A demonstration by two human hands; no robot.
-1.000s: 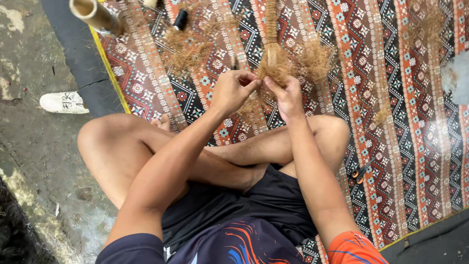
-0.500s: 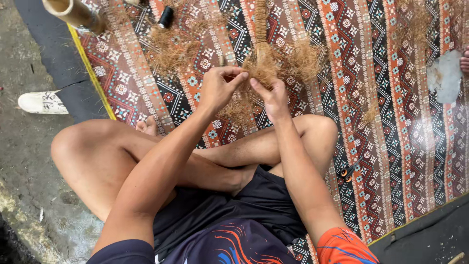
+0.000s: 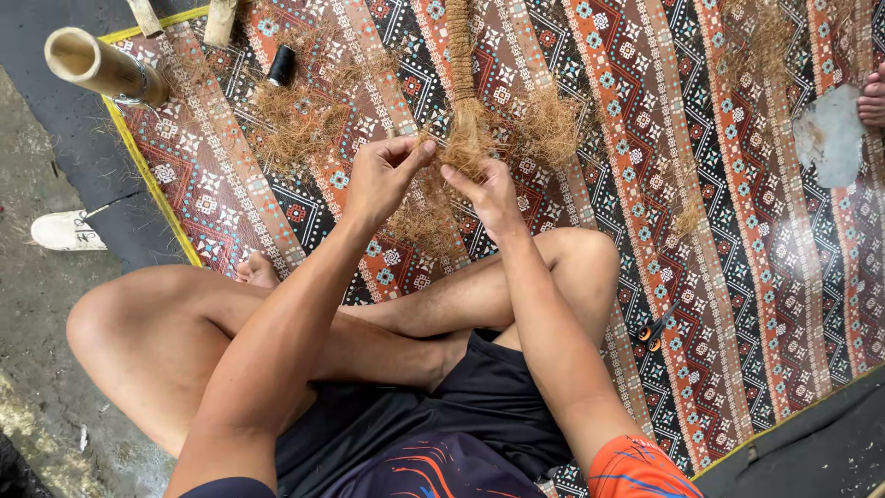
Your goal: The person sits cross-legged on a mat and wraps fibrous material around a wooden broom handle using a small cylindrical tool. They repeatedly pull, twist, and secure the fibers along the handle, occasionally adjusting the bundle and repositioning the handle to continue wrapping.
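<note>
on the mat: we sat cross-legged on a patterned woven mat [image 3: 737, 231].
left hand: our left hand [image 3: 383, 175] pinched its fingertips together on loose brown fibre at the frayed end of the rope.
right hand: our right hand [image 3: 489, 189] gripped the same tuft, fingers closed on it.
rope: a twisted coir rope [image 3: 458, 55] ran away from us up the mat.
around: fibre clumps [image 3: 295, 124], a black thread spool [image 3: 281, 65], a bamboo tube [image 3: 97, 66] and scissors [image 3: 656, 327] lay nearby.
</note>
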